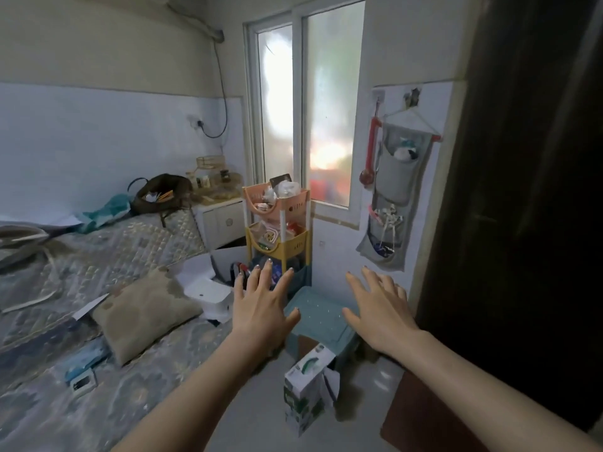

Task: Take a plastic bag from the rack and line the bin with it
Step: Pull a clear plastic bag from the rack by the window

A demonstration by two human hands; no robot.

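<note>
A three-tier plastic rack (295, 236) stands under the window, with a pink top basket, a yellow middle basket and a dark lower tier. Crumpled clear plastic bags (286, 189) stick out of the top basket. My left hand (261, 305) is held out flat with fingers spread, in front of the rack's lower tier, holding nothing. My right hand (378, 308) is also spread and empty, to the right of a teal stool (318, 316). I cannot make out a bin for certain; a white open container (225, 259) stands left of the rack.
A bed (98, 288) with a cushion (143, 313) fills the left side. A white and green carton (305, 386) stands on the floor near me. A fabric organiser (391, 197) hangs on the right wall beside a dark door (522, 190). A white nightstand (222, 220) sits behind the rack.
</note>
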